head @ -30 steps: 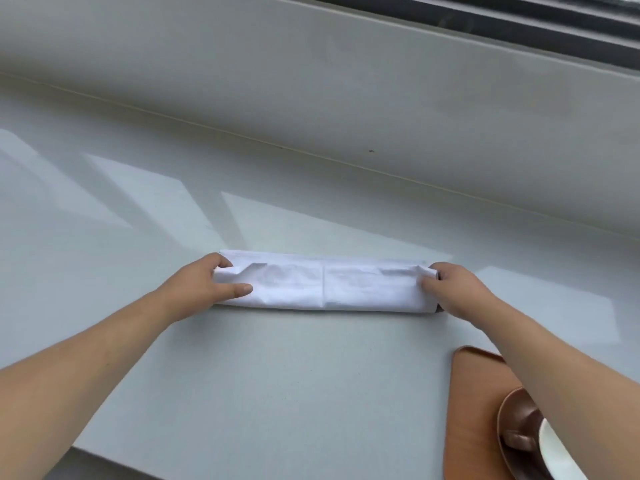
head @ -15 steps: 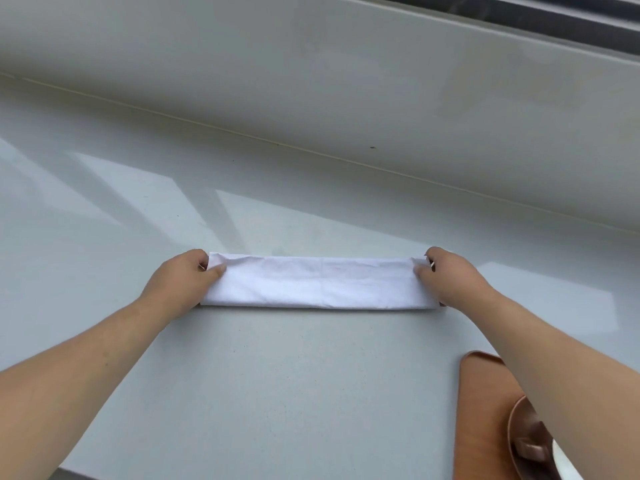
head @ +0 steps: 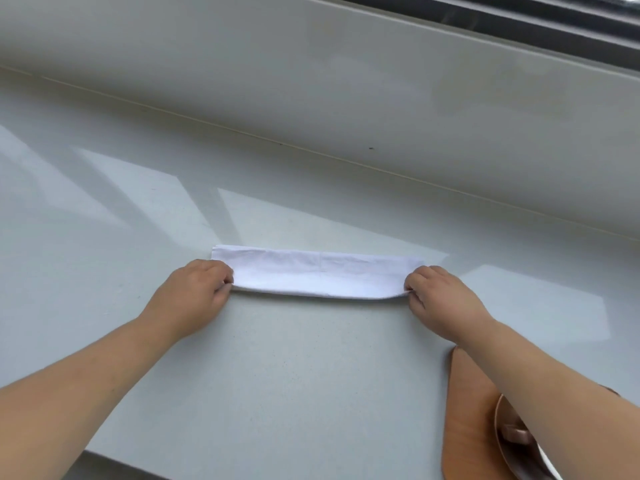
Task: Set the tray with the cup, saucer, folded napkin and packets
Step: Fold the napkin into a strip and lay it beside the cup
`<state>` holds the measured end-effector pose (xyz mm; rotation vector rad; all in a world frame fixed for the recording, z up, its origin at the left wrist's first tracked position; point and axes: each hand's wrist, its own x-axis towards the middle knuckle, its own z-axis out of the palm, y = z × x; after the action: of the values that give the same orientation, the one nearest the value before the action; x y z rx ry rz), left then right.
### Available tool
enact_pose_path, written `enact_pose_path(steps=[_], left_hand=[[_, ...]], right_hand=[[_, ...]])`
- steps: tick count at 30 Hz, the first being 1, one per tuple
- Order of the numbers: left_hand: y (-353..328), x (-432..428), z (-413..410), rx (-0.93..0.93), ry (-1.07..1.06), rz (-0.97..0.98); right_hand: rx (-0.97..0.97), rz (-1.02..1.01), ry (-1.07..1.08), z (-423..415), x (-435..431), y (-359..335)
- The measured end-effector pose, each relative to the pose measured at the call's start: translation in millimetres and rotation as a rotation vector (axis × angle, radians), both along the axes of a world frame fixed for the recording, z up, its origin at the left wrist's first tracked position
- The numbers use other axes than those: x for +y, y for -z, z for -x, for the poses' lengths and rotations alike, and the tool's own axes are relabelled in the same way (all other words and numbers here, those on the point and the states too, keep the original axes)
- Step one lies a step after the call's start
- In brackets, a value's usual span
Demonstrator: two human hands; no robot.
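A white cloth napkin (head: 318,273), folded into a long narrow strip, lies across the pale counter. My left hand (head: 194,294) pinches the near corner of its left end and my right hand (head: 440,296) pinches the near corner of its right end; the near edge is slightly lifted. A brown wooden tray (head: 464,431) sits at the bottom right, partly under my right forearm. On it stands a copper-coloured saucer (head: 502,448) with the handle of a cup (head: 517,436) showing; the rest of the cup is hidden. No packets are in view.
The grey counter (head: 311,393) ends in a front edge at the lower left. A low pale wall (head: 346,98) with a window frame above it runs along the back.
Both hands have shifted from the far corners of the napkin's ends to its near corners, and the near edge is now lifted. The strip looks flatter and longer.
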<state>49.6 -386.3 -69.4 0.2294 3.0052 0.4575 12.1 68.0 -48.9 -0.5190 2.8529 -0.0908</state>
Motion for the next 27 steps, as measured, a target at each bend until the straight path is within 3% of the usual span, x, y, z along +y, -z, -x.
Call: enact_pose_path(steps=[4,8,17,20,22,24,27], left_hand=[[-3.8,-1.7,15.5,-0.156,-0.222,-0.150],[-2.4,0.7,40.1,-0.196,-0.374,-0.229],[6.5,-3.5,54.6,-0.164,-0.618,-0.083],[10.4,-2.0,48.5,-0.222,-0.572,-0.080],[10.0,0.4,49.4,-0.238,-0.533,-0.146],[0.5,5.5,53.8,-0.250,-0.629,-0.301],[-30.5,22.7,61.2,-0.169,-0.773,-0.625]], right_hand=[[-0.143,0.185,0.238,12.5,1.6,-9.4],[-0.204,0.278,0.429,40.2,-0.8,-9.4],[-0.162,0.150,0.656,62.6,-3.9,12.9],[-0.208,0.167,0.682,59.8,-6.5,14.0],[-0.245,0.159,0.665,56.4,-8.8,12.1],[-0.267,0.210,0.675,49.6,-12.3,7.1],[-0.345,0.514,0.817,33.6,-18.4,0.7]])
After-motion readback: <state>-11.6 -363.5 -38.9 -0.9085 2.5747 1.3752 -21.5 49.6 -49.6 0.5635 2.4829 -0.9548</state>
